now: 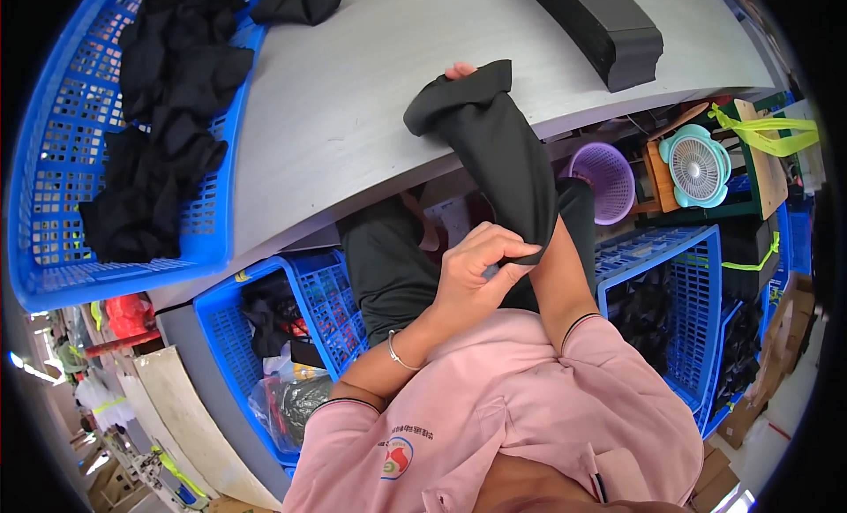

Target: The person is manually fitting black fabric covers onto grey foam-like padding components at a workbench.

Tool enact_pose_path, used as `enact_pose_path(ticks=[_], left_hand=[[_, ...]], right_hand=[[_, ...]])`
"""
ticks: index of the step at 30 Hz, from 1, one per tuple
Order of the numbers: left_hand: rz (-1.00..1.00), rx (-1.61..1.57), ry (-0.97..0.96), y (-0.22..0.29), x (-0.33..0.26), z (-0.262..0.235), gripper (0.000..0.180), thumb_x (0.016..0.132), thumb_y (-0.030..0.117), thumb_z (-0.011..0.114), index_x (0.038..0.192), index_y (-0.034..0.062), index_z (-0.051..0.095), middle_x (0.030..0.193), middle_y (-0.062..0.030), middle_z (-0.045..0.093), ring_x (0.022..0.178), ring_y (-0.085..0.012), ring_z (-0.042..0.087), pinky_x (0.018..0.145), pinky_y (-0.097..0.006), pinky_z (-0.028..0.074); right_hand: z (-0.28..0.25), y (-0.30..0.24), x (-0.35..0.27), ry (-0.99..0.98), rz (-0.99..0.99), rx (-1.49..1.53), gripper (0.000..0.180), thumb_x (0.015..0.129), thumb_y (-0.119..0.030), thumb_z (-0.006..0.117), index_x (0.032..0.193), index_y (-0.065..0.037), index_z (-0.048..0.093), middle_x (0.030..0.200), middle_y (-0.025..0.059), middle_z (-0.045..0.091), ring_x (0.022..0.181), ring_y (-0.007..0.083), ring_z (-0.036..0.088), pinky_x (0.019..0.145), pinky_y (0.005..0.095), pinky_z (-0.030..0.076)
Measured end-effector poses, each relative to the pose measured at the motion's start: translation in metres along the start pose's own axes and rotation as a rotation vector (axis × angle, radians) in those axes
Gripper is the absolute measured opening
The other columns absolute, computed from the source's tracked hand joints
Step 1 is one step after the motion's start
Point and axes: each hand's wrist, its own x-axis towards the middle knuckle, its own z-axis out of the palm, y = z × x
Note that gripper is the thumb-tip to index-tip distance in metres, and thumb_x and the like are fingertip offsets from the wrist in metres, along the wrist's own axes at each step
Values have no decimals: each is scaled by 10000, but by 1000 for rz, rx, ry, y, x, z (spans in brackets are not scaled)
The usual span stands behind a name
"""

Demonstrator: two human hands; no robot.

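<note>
A black fabric tube point(507, 151), perhaps a sleeve, is drawn over my right forearm and reaches above the table edge. My left hand point(485, 262) is closed in a pinch on the tube's near hem, beside the right forearm. Most of my right hand point(460, 70) is hidden inside the cloth. Only its fingertips show, at the far end, bent against the folded fabric there.
The grey table point(326, 98) carries a blue basket point(123, 288) of black cloth at left and a dark block-shaped piece point(631, 45) at far right. Blue crates point(657, 248) flank my legs. A purple bin point(603, 182) and a turquoise fan point(695, 166) stand right.
</note>
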Motion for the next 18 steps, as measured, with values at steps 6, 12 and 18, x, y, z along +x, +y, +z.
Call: enact_pose_path(ticks=[6, 12, 18], left_hand=[[-40, -78, -116, -10, -10, 8, 209, 769, -37, 691, 975, 0, 691, 897, -88, 645, 827, -226, 588, 775, -304, 472], [-100, -263, 2, -14, -9, 8, 98, 907, 13, 642, 996, -7, 676, 964, -69, 656, 869, -154, 603, 747, -260, 474], [-239, -199, 120, -6, 2, 0, 97, 903, 3, 637, 985, 9, 689, 815, -44, 644, 712, -83, 564, 641, -238, 458]], right_hand=[[-22, -17, 9, 95, 234, 724, 361, 786, -134, 692, 1122, -18, 627, 1111, 103, 634, 951, 131, 598, 824, 245, 470], [-50, -2, 9, 94, -386, 68, 279, 756, -30, 627, 1034, -41, 647, 999, 79, 622, 920, 164, 597, 750, 291, 487], [-60, -40, -8, 3, -112, 426, 311, 731, 68, 567, 875, -172, 704, 885, 23, 623, 876, 201, 570, 877, 307, 475]])
